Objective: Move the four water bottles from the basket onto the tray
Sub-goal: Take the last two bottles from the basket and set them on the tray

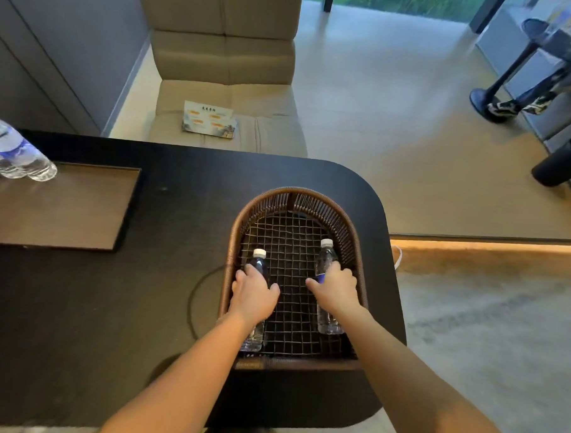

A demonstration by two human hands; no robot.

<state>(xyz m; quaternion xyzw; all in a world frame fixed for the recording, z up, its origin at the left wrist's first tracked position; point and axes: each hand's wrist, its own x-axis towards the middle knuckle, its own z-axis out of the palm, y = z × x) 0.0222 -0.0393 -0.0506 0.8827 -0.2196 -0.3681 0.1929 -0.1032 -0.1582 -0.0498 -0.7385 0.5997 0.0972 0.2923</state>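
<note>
A brown woven basket [298, 197] with a mesh floor stands on the right part of the black table. Two clear water bottles with white caps lie inside it. My left hand [253, 293] wraps around the middle of the left bottle [259, 261]. My right hand [335, 289] wraps around the right bottle [325, 254], covering its blue label. A brown rectangular tray [81, 214] lies at the table's left. Two more water bottles [12, 152] stand upright at the tray's far left corner, partly cut off by the frame edge.
The black table [142, 308] has a rounded right corner near the basket. Behind it is a beige sofa chair [225, 66] with a printed card [210, 119] on its seat. A person's legs and a black stand [499, 91] are at the far right.
</note>
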